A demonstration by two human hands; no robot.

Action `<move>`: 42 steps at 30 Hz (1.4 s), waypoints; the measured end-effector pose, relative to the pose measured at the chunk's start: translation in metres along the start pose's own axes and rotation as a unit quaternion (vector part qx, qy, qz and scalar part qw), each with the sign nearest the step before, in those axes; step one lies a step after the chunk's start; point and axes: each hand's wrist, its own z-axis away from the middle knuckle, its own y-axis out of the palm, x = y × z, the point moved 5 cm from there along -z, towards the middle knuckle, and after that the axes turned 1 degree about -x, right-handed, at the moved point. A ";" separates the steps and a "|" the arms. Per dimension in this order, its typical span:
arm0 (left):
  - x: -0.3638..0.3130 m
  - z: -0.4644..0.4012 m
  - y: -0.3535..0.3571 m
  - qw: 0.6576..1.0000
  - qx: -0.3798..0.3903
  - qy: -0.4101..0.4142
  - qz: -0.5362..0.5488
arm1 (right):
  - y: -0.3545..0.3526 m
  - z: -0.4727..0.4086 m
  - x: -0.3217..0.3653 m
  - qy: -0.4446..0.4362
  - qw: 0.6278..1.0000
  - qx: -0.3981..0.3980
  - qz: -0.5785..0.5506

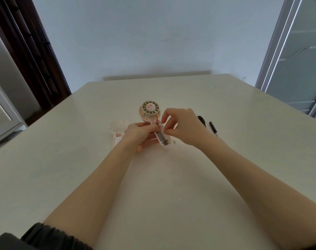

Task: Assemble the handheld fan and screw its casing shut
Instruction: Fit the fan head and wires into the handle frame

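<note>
The open fan body (154,123) is lying near the middle of the cream table (171,177), its round beige fan head (150,108) pointing to 12 o'clock. The left hand (137,135) is gripping the handle, fingers curled around it. The right hand (182,127) is hovering over the red wires (156,122), thumb and forefinger pinched together (on what, I cannot tell). The loose cover half (117,130) is lying at 9 o'clock, a black screwdriver (213,128) at 3 o'clock, tiny screws (174,142) beside the handle's end.
</note>
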 end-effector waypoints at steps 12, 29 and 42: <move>-0.006 0.012 0.008 1.000 0.010 0.020 0.019 | 0.006 -0.002 -0.003 -0.011 0.999 -0.023 0.028; -0.009 0.022 0.015 0.997 -0.022 0.060 -0.039 | 0.001 0.001 0.016 0.024 0.989 0.022 0.145; 0.000 0.016 0.016 0.999 0.016 0.004 0.039 | 0.002 -0.004 0.009 0.035 0.992 -0.013 0.119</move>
